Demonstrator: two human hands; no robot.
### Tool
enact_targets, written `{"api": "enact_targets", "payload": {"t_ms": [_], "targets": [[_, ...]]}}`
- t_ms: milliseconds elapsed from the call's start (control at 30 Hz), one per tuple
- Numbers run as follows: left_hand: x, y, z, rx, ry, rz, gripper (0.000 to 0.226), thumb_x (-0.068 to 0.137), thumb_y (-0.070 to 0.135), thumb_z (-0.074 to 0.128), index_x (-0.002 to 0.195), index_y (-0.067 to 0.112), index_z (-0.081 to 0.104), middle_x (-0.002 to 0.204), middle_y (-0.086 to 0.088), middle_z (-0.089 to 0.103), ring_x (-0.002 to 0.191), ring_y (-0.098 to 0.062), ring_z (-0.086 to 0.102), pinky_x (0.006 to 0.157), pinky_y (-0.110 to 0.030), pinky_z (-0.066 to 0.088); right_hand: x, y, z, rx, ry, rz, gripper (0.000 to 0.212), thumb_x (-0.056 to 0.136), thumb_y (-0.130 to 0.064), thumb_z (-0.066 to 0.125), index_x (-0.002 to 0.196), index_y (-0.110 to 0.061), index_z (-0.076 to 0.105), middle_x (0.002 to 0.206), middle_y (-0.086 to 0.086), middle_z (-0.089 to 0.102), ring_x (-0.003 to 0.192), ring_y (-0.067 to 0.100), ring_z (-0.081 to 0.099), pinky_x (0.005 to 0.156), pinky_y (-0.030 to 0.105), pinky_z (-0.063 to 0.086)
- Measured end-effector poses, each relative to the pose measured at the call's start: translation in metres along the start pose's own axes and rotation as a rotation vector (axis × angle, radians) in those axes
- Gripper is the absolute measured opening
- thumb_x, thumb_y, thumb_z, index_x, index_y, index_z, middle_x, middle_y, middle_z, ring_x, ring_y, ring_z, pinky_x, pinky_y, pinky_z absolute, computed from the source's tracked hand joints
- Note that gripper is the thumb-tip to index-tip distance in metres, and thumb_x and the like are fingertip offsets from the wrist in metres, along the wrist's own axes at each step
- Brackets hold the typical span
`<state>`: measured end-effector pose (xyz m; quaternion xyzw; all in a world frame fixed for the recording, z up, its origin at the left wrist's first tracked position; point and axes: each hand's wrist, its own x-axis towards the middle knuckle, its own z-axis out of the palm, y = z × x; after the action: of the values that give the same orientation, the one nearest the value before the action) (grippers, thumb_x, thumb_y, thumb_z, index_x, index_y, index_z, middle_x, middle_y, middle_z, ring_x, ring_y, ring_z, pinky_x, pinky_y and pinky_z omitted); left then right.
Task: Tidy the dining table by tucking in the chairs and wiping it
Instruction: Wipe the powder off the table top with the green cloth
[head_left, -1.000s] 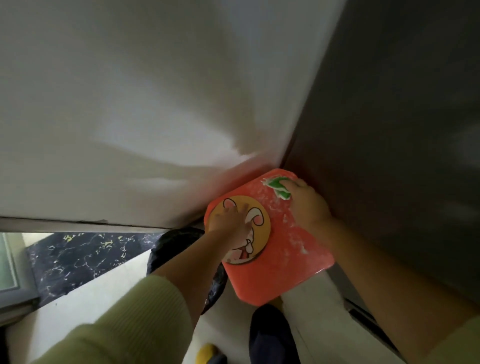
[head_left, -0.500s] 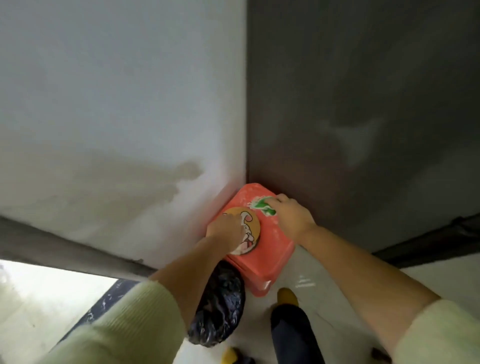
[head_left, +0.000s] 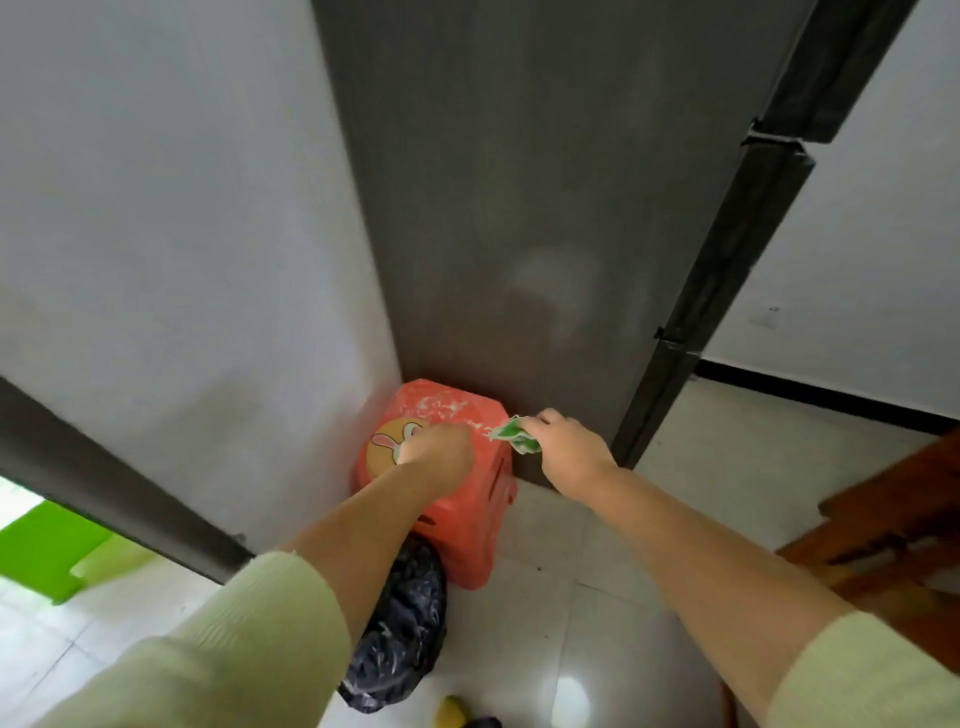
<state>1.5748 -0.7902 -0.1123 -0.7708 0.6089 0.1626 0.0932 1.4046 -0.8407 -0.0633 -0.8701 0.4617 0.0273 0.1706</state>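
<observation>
Red plastic stool (head_left: 462, 499) at frame centre, pressed by clenched left hand (head_left: 439, 453); green-and-white cloth (head_left: 511, 434) pinched in right hand (head_left: 569, 448) alongside.

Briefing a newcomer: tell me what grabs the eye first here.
A bright red stool with a cartoon rabbit sticker sits in the corner between white wall and dark panel. The left hand presses on its seat, while the right hand pinches a green scrap at its edge.
</observation>
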Motion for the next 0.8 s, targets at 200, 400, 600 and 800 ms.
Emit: {"api": "enact_targets", "payload": {"t_ms": [200,400,600,800], "targets": [[-0.109,0.1,-0.018,-0.081,0.03,0.13,0.029,0.092,0.026,0.044,0.114,0.014,0.059,0.117,-0.011,0.061,0.108,-0.032,0.057,0.084,-0.039,0.048,-0.143,0.046,0.002,-0.003,0.071,0.116,0.061,0.087,0.005,0.043,0.139,-0.026,0.038,0.13,0.007,0.044,0.11,0.03,0.05,0.084,0.04,0.048],[-0.202,0.192,0.023,0.035,-0.008,0.33,0.034,0.093,0.015,0.033,0.119,0.007,0.055,0.122,-0.015,0.057,0.113,-0.033,0.053,0.088,-0.042,0.046,-0.273,0.071,0.014,0.077,0.11,0.227,0.061,0.087,0.005,0.049,0.141,-0.022,0.037,0.138,0.01,0.042,0.113,0.03,0.054,0.091,0.038,0.05],[-0.247,0.224,0.026,0.134,0.004,0.467,0.034,0.094,0.02,0.034,0.113,0.01,0.06,0.115,-0.011,0.062,0.104,-0.031,0.059,0.085,-0.04,0.049,-0.362,0.073,0.016,0.087,0.229,0.344,0.054,0.092,0.0,0.044,0.14,-0.023,0.037,0.131,0.008,0.048,0.104,0.026,0.058,0.086,0.034,0.052],[-0.287,0.234,0.042,0.231,-0.01,0.607,0.035,0.096,0.021,0.034,0.114,0.01,0.061,0.115,-0.011,0.062,0.104,-0.029,0.059,0.08,-0.037,0.048,-0.431,0.066,0.038,0.101,0.255,0.471,0.052,0.092,-0.002,0.045,0.139,-0.024,0.039,0.13,0.007,0.049,0.108,0.029,0.055,0.087,0.037,0.048]]}}
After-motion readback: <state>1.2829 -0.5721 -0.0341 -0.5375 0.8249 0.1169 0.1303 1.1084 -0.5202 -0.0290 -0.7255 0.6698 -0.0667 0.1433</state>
